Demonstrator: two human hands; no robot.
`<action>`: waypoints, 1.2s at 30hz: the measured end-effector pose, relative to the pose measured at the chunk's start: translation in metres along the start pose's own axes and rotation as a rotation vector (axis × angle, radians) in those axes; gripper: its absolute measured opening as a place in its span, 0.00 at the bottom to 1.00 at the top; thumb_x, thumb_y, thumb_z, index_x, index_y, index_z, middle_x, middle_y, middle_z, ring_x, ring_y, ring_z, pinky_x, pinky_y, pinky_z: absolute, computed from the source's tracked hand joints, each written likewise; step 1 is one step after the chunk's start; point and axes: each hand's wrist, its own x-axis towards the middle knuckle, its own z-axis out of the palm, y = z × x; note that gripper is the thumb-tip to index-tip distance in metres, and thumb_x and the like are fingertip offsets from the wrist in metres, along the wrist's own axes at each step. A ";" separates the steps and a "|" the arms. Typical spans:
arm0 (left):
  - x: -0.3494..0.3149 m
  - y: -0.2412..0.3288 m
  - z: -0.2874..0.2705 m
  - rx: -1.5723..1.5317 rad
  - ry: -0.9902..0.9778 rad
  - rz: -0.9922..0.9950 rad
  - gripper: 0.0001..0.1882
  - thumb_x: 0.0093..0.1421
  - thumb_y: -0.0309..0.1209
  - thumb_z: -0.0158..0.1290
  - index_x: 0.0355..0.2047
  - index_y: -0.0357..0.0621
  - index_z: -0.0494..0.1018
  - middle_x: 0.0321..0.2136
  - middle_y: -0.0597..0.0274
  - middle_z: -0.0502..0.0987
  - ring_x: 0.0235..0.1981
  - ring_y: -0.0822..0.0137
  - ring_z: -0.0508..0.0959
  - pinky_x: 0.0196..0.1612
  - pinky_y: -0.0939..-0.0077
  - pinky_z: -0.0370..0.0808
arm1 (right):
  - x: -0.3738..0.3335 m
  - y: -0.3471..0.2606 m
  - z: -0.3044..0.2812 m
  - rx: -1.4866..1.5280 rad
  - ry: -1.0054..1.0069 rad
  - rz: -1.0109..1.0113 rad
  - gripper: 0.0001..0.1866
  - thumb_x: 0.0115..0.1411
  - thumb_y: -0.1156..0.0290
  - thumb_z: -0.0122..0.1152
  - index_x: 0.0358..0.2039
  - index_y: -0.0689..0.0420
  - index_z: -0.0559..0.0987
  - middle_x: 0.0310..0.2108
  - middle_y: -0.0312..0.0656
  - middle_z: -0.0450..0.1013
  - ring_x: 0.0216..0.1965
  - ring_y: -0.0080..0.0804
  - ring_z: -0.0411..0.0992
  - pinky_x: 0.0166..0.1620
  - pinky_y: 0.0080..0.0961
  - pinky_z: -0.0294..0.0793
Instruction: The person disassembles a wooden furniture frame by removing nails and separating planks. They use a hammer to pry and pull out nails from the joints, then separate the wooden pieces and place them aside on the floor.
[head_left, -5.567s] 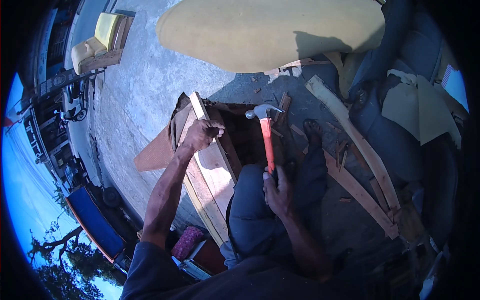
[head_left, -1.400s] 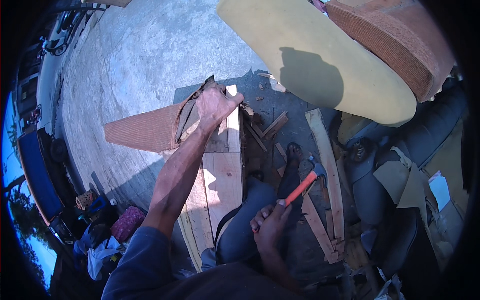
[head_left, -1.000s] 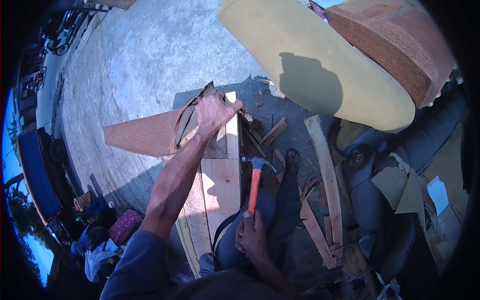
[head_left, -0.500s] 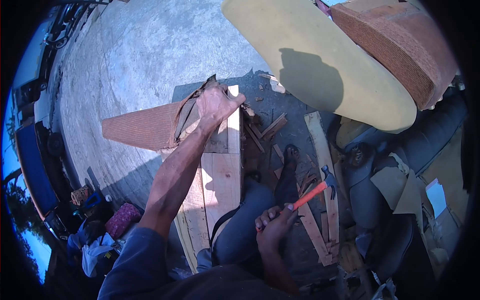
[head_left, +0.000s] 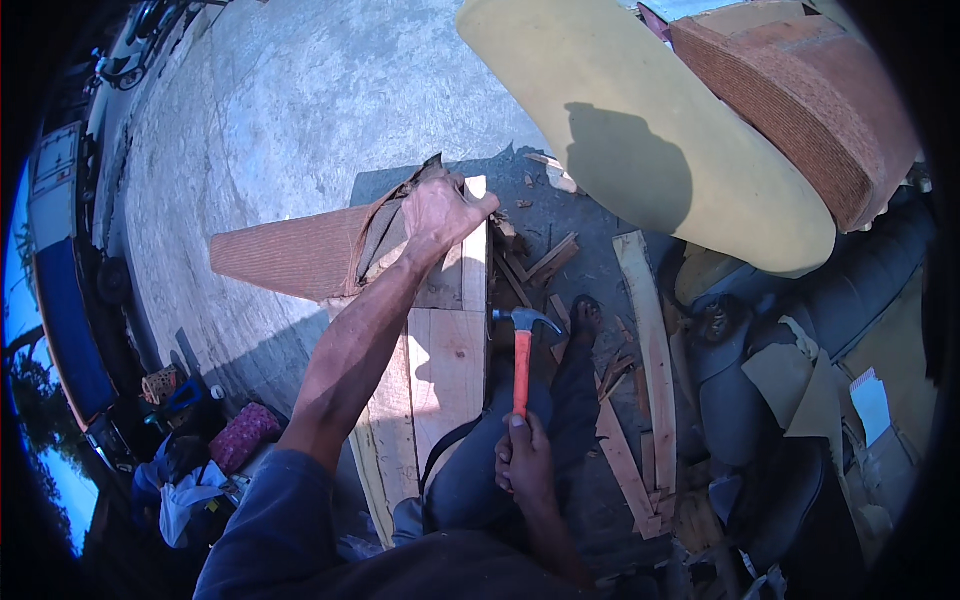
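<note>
My right hand point(head_left: 524, 455) is wrapped round the orange handle of a claw hammer point(head_left: 521, 372). The steel head points away from me, its striking face close to the right edge of a wooden frame point(head_left: 447, 350); whether they touch I cannot tell. The frame of pale boards lies along my left leg. At its far end my left hand point(head_left: 437, 212) is closed over the top, gripping the frame where torn brown cloth gathers. Brown ribbed upholstery point(head_left: 288, 252) sticks out to the left from there. My left palm and fingertips are partly hidden.
Wood offcuts point(head_left: 550, 262) and long boards point(head_left: 648, 340) litter the ground at right. Beyond them lie a big yellowish foam pad point(head_left: 600, 130), a brown upholstered piece point(head_left: 780, 120) and dark cushions point(head_left: 735, 400). Bags point(head_left: 245, 437) sit at left.
My right hand has swung the hammer leftward, from pointing right to nearly upright beside the frame's edge. My left hand keeps its grip at the frame's far end.
</note>
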 end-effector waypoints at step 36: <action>0.003 0.000 0.002 0.055 0.031 0.106 0.30 0.43 0.50 0.60 0.38 0.35 0.81 0.37 0.43 0.82 0.39 0.47 0.82 0.44 0.59 0.78 | 0.008 -0.004 0.012 -0.125 -0.011 -0.013 0.13 0.74 0.56 0.40 0.44 0.53 0.64 0.17 0.33 0.59 0.09 0.20 0.57 0.11 0.21 0.57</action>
